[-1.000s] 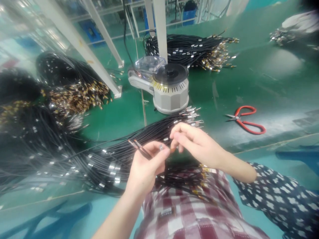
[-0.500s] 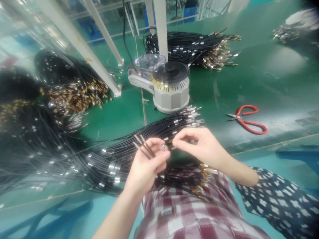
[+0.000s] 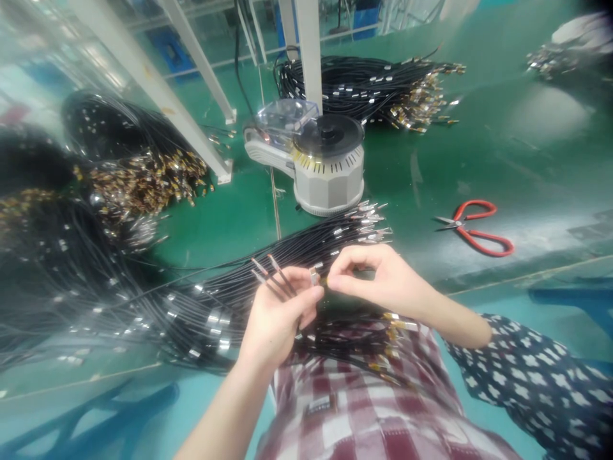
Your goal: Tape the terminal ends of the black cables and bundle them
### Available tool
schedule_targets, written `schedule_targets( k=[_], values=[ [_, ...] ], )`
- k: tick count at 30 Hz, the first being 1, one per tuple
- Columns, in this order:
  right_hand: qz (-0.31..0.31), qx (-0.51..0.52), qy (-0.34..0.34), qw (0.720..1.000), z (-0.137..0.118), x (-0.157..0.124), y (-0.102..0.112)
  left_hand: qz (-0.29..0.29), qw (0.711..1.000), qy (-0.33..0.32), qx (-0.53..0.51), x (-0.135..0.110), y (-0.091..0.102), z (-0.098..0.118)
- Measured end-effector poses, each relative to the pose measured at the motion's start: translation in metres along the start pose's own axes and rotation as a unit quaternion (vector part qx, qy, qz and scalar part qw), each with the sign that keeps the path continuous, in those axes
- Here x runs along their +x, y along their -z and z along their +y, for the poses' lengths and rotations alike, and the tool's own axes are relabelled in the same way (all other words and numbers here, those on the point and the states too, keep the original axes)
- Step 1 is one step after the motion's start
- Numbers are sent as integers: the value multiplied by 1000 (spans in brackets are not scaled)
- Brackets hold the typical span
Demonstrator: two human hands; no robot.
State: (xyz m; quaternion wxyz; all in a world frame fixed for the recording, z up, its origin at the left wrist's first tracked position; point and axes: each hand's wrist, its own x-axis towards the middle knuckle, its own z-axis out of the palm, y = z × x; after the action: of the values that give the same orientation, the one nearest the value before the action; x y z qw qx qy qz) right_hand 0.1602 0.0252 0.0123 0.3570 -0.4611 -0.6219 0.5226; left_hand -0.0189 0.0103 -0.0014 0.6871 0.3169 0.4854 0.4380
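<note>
My left hand is closed round a few thin black cables whose ends stick up past my fingers, and its fingertips pinch a small metal sleeve. My right hand is pinched on a small gold-coloured cable end right beside that sleeve, fingertips almost touching my left hand. Both hands hover over a long bundle of black cables with silver tips that lies across the green table toward me.
A grey round tape dispenser stands just behind the bundle. Red-handled scissors lie to the right. More heaps of black cables with gold ends lie at left and at the back. White frame posts rise from the table.
My right hand has drawn its fingers into a tighter pinch and closed in on my left fingertips. The cable ends in my left hand have tipped slightly upward.
</note>
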Motion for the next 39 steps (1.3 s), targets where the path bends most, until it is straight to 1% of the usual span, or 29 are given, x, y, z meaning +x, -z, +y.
schedule_targets(
  k=[2,4,8,13,26,35,39],
  values=[
    [-13,5,-1,1000,0,1,-1,0,1000,0,5,0,0,0],
    [-23,11,-1,1000,1,2,-3,4,1000,-13,14,0,1,-1],
    [-27,17,-1,999,0,3,-4,15,999,-37,4,-1,2,-4],
    [-20,15,-14,1000,0,3,-6,12,999,-35,1,-2,2,-5],
    [-24,7,-12,1000,-1,5,-7,-2,999,-37,4,-3,4,-7],
    [10,-20,-32,999,-3,3,-10,3,999,-50,14,-4,4,-9],
    [22,-40,-24,999,-7,2,-12,11,998,-56,11,-5,1,-10]
  ],
)
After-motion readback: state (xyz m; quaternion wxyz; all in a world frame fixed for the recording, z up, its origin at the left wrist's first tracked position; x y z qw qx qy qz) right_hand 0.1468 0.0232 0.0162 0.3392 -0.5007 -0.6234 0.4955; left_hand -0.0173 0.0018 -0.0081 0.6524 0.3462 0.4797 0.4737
